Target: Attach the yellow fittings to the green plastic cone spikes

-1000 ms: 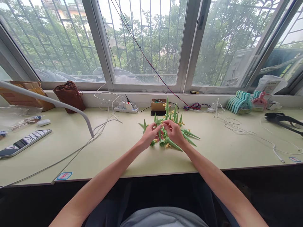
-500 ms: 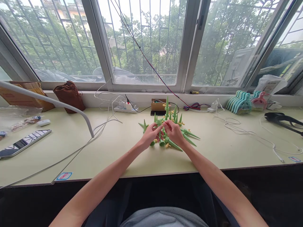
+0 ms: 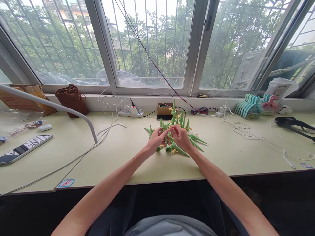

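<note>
My left hand [image 3: 154, 139] is closed around a green plastic watering spike [image 3: 165, 126], held upright with its pointed end down. My right hand [image 3: 180, 136] is closed too, its fingertips pinching at the small yellow valve [image 3: 169, 129] on the side of that same spike. The fingers hide part of the valve. Around both hands are several more green spikes with yellow valves. One tall green spike [image 3: 173, 113] stands upright behind them, and another spike [image 3: 182, 151] lies with its tip to the right below my right wrist.
Behind the spikes are a small cardboard box [image 3: 164, 106] and a black phone [image 3: 164, 117]. A power strip [image 3: 131, 113] and white cables lie left of them. A grey curved arm [image 3: 61, 106] crosses the left side. Clothes hangers [image 3: 248, 106] sit at the right back.
</note>
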Available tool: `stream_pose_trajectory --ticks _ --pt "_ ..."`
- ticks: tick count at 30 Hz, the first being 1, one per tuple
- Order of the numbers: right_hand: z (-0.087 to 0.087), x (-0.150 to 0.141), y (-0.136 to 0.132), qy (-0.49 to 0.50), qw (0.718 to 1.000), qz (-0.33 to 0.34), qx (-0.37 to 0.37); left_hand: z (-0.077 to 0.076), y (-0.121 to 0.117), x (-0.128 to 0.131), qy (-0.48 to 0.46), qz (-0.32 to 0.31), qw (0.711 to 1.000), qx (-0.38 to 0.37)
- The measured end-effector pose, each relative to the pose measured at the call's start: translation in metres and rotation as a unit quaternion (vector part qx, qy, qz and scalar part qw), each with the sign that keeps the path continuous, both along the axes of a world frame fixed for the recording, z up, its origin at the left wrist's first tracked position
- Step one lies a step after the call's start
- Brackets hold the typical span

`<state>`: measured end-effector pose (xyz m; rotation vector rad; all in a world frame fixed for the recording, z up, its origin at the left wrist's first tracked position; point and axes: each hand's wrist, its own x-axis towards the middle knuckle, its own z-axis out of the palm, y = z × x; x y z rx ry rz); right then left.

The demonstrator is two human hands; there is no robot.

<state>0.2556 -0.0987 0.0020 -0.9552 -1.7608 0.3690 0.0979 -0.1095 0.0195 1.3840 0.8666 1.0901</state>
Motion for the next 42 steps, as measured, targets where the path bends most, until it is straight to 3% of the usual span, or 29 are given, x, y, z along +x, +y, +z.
stream_pose_trajectory --ticks 28,42 --pt "-0.0009 0.0010 0.0017 0.016 0.999 0.029 0.016 0.0024 0.0011 0.0009 -0.027 0.008 0.999 -0.040" --pt "-0.0018 0.0007 0.0035 0.003 1.000 0.001 0.015 -0.0006 -0.0002 0.0001 0.007 0.009 1.000 0.019"
